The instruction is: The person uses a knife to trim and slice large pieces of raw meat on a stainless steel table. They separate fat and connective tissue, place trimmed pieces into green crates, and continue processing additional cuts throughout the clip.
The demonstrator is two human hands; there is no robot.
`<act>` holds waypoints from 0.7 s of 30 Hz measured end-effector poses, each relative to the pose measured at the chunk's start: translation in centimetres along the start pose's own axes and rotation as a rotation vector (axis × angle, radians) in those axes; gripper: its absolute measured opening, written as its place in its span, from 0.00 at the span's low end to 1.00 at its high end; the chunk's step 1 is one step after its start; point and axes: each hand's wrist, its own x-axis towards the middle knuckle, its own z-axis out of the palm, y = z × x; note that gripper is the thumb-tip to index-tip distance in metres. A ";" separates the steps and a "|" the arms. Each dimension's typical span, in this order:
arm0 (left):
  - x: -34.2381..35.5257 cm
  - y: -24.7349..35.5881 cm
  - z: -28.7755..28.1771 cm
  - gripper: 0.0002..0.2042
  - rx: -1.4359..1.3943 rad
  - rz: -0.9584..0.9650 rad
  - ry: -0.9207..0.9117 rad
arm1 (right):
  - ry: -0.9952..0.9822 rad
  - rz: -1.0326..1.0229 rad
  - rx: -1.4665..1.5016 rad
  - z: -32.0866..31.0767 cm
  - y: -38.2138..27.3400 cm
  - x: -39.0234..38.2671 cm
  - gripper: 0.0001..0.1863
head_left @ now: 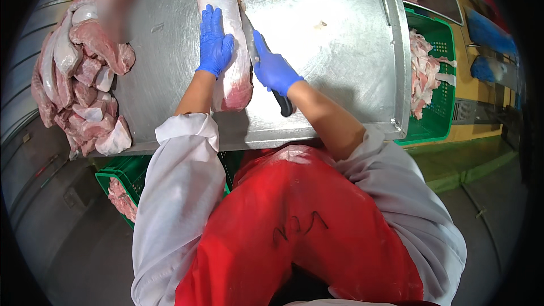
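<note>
Lying lengthwise: pale, fat-capped pork loin (pixel 226 34), red cut end.

Dull brushed-metal table (pixel 340 51), glossy red plastic apron (pixel 294 232), smooth blue rubbery gloves (pixel 214 42), green plastic crate (pixel 439 113).

meat cut (pixel 225 34) on table (pixel 334 39) | meat pile (pixel 79 85) left | crate (pixel 439 79) right

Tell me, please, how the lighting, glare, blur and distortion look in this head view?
Head view: bright overhead light puts soft glare on the steel table; a short shadow lies beside the right hand and its knife; a blurred patch sits over the meat pile at upper left; fisheye bending curves the table's edges and darkens the corners; the left hand on the meat slab is sharp.
</note>
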 end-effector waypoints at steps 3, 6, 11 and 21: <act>0.2 -0.1 -0.1 0.36 0.016 0.024 -0.011 | -0.079 0.037 -0.098 -2.7 -2.7 -0.9 0.45; 0.9 -0.6 0.5 0.35 0.044 0.044 0.042 | -0.075 0.054 -0.034 -1.8 -2.3 -2.5 0.43; 0.9 -1.0 1.2 0.33 0.119 0.031 0.111 | -0.111 0.120 0.075 1.0 -1.0 -8.4 0.41; 4.2 3.8 -2.4 0.54 0.264 -0.590 -0.364 | -0.048 -0.087 -0.048 3.2 7.9 -27.5 0.42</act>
